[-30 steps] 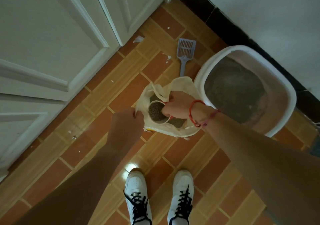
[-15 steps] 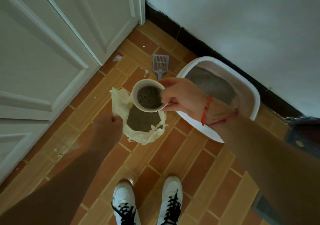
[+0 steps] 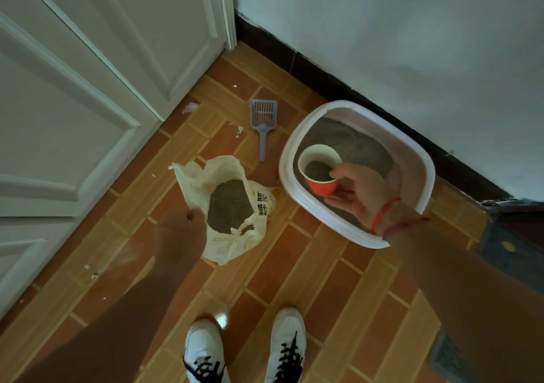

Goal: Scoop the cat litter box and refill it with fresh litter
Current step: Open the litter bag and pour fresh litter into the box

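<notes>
A white-rimmed litter box (image 3: 424, 173) with grey litter inside stands on the floor against the wall. My right hand (image 3: 357, 194) grips a red paper cup (image 3: 319, 170) partly filled with grey litter, held over the box's near-left part and tilted slightly. An open cream litter bag (image 3: 232, 203) sits on the floor left of the box, dark litter showing in its mouth. My left hand (image 3: 181, 235) pinches the bag's left edge. A grey-blue slotted scoop (image 3: 263, 125) lies on the floor beyond the bag.
White panelled doors (image 3: 88, 103) fill the left side, and a white wall with a dark skirting board (image 3: 338, 85) runs behind the box. Small white scraps lie on the tiled floor. My two white shoes (image 3: 244, 350) stand below. A dark object (image 3: 512, 235) sits at the right edge.
My right hand lifted the filled cup out of the bag and carried it right, over the litter box. My left hand kept its hold on the bag's edge.
</notes>
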